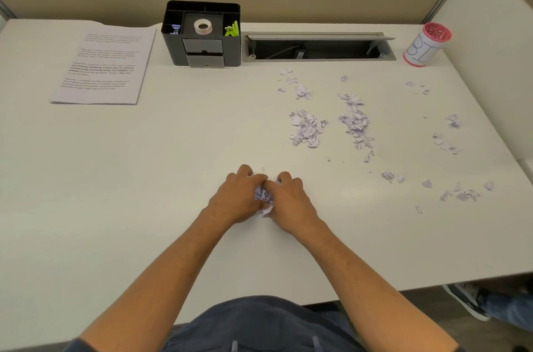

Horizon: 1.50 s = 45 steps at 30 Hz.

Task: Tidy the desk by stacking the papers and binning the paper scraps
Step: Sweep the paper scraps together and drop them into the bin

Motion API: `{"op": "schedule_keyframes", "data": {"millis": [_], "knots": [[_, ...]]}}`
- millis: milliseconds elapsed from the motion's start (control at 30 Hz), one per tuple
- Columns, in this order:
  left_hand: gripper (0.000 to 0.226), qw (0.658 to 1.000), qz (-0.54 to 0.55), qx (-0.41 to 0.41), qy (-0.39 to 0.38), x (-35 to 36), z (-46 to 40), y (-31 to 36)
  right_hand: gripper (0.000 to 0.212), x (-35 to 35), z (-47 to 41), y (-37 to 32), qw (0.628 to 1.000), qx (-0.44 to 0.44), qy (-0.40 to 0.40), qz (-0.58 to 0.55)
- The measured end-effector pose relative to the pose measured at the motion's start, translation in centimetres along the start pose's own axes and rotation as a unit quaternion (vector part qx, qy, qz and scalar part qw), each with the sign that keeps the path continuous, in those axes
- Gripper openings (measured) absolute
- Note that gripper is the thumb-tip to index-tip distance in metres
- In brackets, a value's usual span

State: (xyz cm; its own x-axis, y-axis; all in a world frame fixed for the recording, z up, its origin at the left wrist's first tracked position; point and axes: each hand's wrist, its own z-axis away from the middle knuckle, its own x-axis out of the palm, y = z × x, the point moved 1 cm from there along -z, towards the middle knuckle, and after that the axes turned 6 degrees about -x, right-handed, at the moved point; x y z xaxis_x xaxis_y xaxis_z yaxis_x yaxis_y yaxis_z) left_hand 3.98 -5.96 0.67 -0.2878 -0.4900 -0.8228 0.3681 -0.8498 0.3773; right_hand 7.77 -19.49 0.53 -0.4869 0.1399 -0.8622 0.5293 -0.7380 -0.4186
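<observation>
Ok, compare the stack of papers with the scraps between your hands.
The stack of papers lies flat and whole at the desk's far left, untouched; the scraps are torn and crumpled, bunched near the front edge between the left hand and right hand. Both are white printed paper.

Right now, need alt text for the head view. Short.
Seen from above, a person's left hand and right hand cup a small pile of paper scraps on a white desk, with more scraps scattered to the right. A stack of printed papers lies far left, a black organizer at the back, and a red-rimmed bin far right.
</observation>
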Motion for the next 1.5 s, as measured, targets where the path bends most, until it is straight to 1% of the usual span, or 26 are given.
{"op": "schedule_keyframes", "data": {"millis": [67,133,167,267,333,467,500,567,600,700,800,867,1067,1233,1333,1500], "knots": [[0.032,0.999,-0.014,0.008,0.028,0.4,-0.2,-0.1,0.039,0.2,0.2,0.1,1.0,-0.008,0.022,0.004],[0.024,0.998,-0.027,0.02,0.048,1.0,-0.3,-0.2,0.025,0.5,0.3,0.5,0.998,-0.015,0.052,0.02],[0.022,0.998,-0.027,0.025,0.057,1.2,-0.3,-0.2,0.022,0.6,0.4,0.7,0.997,-0.021,0.063,0.025],[0.015,0.995,-0.018,0.03,0.091,1.9,-0.4,-0.2,0.018,0.5,0.4,1.0,0.996,-0.036,0.08,0.012],[0.015,0.994,-0.019,0.026,0.103,2.2,-0.5,-0.1,0.017,0.3,0.4,1.3,0.994,-0.05,0.096,-0.004],[0.016,0.992,0.016,0.015,0.122,2.1,-0.3,0.3,0.027,0.4,0.1,2.2,0.994,-0.056,0.09,-0.035],[0.018,0.992,0.028,0.008,0.124,2.0,-0.3,0.3,0.026,0.3,0.0,2.6,0.994,-0.051,0.087,-0.047],[0.022,0.99,0.06,-0.008,0.125,1.8,-0.3,0.7,0.017,0.0,-0.1,3.5,0.992,-0.029,0.088,-0.09],[0.022,0.988,0.083,-0.021,0.126,1.7,-0.3,1.1,0.017,-0.3,0.0,4.0,0.986,-0.018,0.103,-0.129],[0.016,0.976,0.169,-0.058,0.125,1.2,-0.1,2.6,0.026,-2.0,0.7,5.7,0.956,0.021,0.146,-0.252],[0.009,0.961,0.234,-0.086,0.116,0.7,-0.6,4.6,0.02,-3.7,1.3,8.3,0.924,0.079,0.134,-0.35],[0.006,0.949,0.278,-0.108,0.105,0.3,-1.2,6.1,0.018,-4.6,1.6,10.2,0.906,0.095,0.128,-0.391],[0.005,0.926,0.355,-0.1,0.081,-0.4,-3.8,12.1,0.023,-8.1,2.6,16.7,0.866,0.099,0.136,-0.47],[0.006,0.926,0.369,-0.064,0.055,-0.5,-7.0,17.6,0.015,-11.4,3.2,22.1,0.838,0.109,0.177,-0.505],[0.006,0.925,0.376,-0.049,0.036,-0.5,-9.4,20.7,0.011,-13.3,3.3,25.4,0.819,0.118,0.187,-0.53],[0.007,0.923,0.383,-0.03,0.039,-0.9,-14.1,26.4,0.01,-16.3,2.9,30.5,0.802,0.123,0.218,-0.543]]}}
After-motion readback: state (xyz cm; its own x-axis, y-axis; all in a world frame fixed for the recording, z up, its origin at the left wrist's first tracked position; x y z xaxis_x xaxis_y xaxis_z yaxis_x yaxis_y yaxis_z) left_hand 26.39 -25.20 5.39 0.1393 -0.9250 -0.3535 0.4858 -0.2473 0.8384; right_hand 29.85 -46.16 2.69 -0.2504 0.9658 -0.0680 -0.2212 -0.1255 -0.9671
